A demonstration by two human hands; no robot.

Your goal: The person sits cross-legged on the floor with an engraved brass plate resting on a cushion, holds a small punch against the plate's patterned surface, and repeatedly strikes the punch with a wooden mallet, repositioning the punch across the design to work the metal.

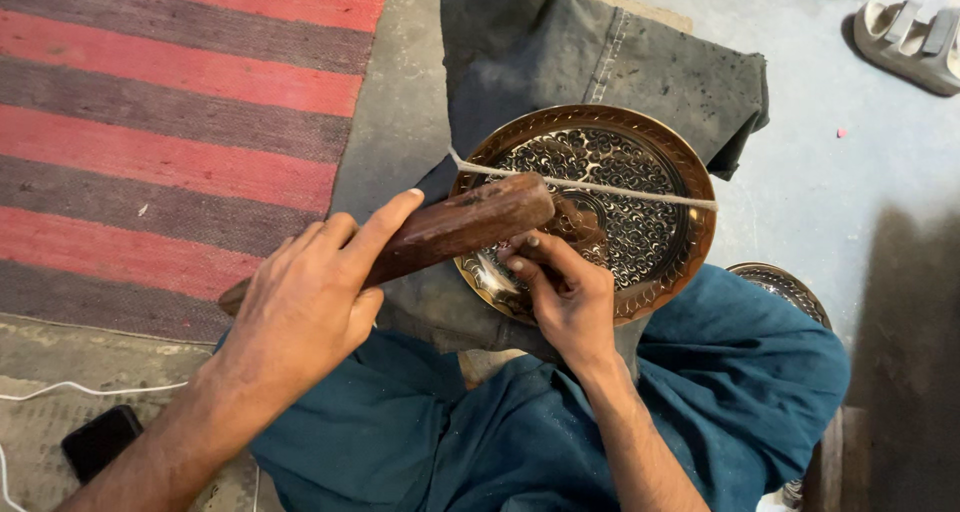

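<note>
A round engraved brass plate [655, 237] rests on a dark grey cloth [560, 42] draped over my lap. A pale string [640, 192] runs taut across the plate. My left hand [300, 302] grips a brown wooden mallet [470, 222], whose head is over the plate's left part. My right hand [570, 292] pinches a small metal punch [533, 240] upright against the plate's lower left area, just under the mallet head. The punch's lower end is hidden by my fingers.
A red and grey striped rug [170, 122] lies at the left. A second brass plate [785, 284] peeks out behind my blue-clad knee [740, 372]. Pale sandals [905, 42] sit at top right; a dark phone [98, 440] and a white cable [90, 387] at bottom left.
</note>
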